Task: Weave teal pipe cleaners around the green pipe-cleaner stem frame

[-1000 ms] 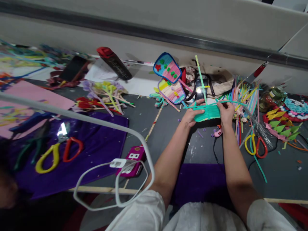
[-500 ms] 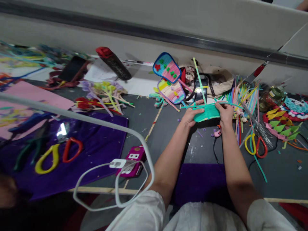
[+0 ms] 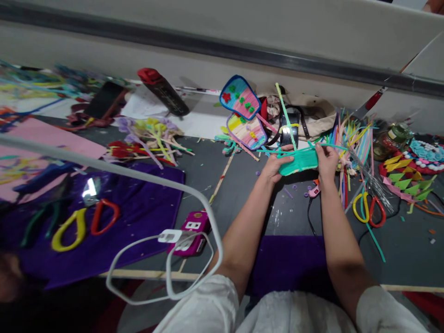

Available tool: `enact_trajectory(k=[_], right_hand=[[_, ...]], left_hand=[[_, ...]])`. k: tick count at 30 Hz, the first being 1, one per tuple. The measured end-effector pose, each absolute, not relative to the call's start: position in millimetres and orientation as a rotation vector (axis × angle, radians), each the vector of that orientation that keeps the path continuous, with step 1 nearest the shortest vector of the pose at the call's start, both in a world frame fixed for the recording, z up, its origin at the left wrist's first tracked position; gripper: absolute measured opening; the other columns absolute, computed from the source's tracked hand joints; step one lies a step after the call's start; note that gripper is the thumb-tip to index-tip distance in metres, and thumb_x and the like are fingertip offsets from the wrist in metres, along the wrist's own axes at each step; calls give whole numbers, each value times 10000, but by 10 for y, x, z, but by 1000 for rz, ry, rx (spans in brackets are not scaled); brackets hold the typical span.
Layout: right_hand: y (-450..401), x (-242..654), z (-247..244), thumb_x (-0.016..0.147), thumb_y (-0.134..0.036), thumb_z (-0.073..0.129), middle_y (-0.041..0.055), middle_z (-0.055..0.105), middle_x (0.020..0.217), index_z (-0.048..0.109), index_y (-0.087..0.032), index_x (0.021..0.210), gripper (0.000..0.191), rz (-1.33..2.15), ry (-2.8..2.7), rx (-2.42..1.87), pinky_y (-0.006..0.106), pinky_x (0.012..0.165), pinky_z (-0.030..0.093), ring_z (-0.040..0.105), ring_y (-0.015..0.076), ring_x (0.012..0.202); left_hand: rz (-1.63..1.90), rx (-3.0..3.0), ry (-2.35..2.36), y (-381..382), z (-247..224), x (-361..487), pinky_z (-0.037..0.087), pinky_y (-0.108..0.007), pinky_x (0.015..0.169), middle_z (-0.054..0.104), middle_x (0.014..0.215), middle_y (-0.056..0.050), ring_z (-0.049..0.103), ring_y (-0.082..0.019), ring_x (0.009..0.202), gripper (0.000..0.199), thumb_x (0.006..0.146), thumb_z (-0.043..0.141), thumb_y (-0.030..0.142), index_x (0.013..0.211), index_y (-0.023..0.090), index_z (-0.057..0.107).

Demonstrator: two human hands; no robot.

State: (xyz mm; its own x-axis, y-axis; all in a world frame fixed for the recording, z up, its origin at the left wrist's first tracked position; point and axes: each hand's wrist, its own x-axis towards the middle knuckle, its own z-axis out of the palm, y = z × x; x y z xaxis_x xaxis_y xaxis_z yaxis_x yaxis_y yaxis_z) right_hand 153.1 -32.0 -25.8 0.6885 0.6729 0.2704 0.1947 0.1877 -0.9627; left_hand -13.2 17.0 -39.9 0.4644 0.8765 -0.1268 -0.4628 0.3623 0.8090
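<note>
A turquoise panel (image 3: 301,163), seemingly made of pipe cleaners laid side by side, is held up over the table. At its left end, my left hand (image 3: 275,167) is closed, with the thumb on the near face and fingers behind. My right hand (image 3: 327,162) is beside the right end, pinching a long turquoise pipe cleaner (image 3: 336,146) that runs along the top edge. Whether it also touches the panel is hard to see. A pale green pipe cleaner (image 3: 285,113) rises behind the panel. Below the right hand lies a pink glue gun (image 3: 315,190), partly hidden, on a black cord.
Two striped decorated pieces (image 3: 240,98) and a beige bag (image 3: 321,115) lie beyond my hands. Scissors (image 3: 376,212) and bundled pipe cleaners (image 3: 357,134) are at right. A white cable (image 3: 204,196) loops over a purple power strip (image 3: 196,222) at left. A dark bottle (image 3: 168,95) lies farther back.
My right hand has shifted slightly right, and the pinched pipe cleaner now lies a little higher along the panel's top. My left hand keeps its hold, nearly still.
</note>
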Motion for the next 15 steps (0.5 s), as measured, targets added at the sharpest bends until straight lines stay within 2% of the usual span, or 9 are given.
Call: enact_trajectory(k=[6,11,15], right_hand=[[-453,1482,-18,935,-507,501,65,680,993,745,-204,1032,402,156,-795,-1358,291,710,517,600,149,765],[-581,1148,170,961,-330,515,70,632,1016,753,-276,1103,282,-8,-1255,-1293,356,873,533,616,199,965],[-606,893,189,951,-224,516,86,618,1032,760,-262,1115,296,-156,-1603,-1329,348,829,512,591,204,945]], left_hand=[[948,817,697,176,-417,-130,561,-402,824,743,884,-46,695,-210,787,574,467,888,179,1007,159,692],[986,875,726,115,-395,-43,561,-369,796,734,868,-35,686,-200,773,523,468,875,186,957,158,693],[1027,918,716,51,-361,-3,554,-361,818,692,785,-29,664,-233,865,262,610,821,189,816,170,660]])
